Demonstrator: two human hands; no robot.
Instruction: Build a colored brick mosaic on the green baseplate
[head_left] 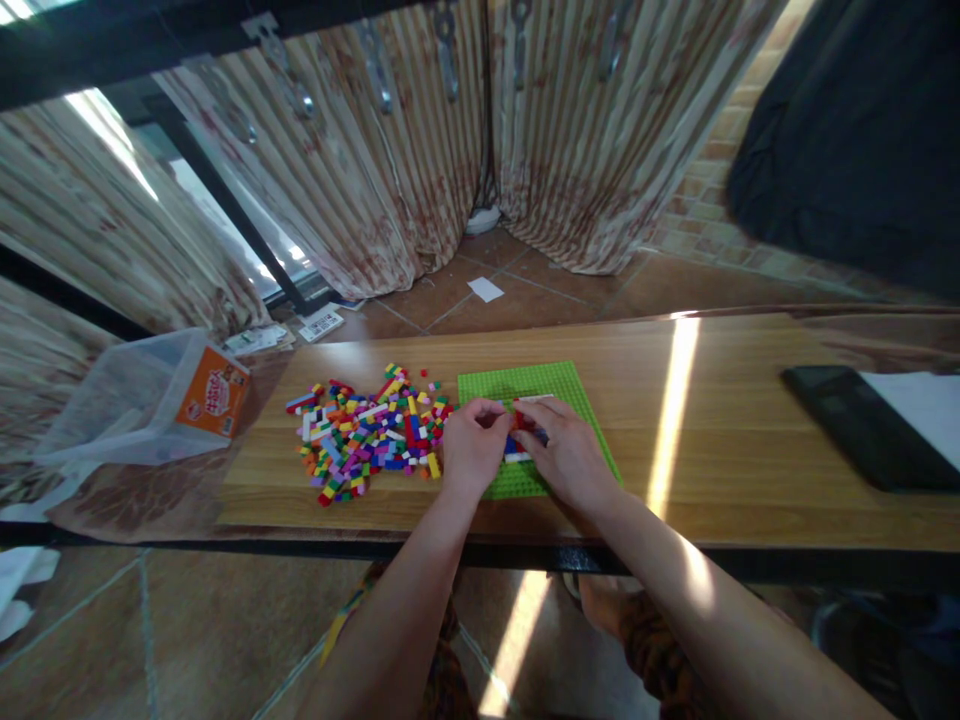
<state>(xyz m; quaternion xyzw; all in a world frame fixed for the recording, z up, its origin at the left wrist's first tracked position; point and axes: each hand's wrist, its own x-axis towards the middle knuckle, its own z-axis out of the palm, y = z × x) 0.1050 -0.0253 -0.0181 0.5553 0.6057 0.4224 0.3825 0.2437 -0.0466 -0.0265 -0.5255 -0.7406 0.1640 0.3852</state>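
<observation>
A green studded baseplate (pixel 517 380) lies on the wooden board, with both of my hands over its middle. A small group of red, blue and white toy bricks (pixel 517 456) sits on the plate, partly covered by my fingers. My left hand (pixel 475 446) is closed in a pinch at the left side of these bricks; what its fingertips hold is hidden. My right hand (pixel 568 446) curls around the right side of the group, thumb and fingers on the bricks. Just left of the plate spreads a pile of loose, many-coloured toy bricks (pixel 367 440).
A clear plastic box (pixel 142 400) with an orange label lies tipped beyond the board's left end. Toward the right, a black flat tablet-like object (pixel 847 430) rests beside white paper (pixel 919 405). A sunlit strip (pixel 671 415) crosses the wooden board (pixel 739 400). Curtains (pixel 420 150) hang behind.
</observation>
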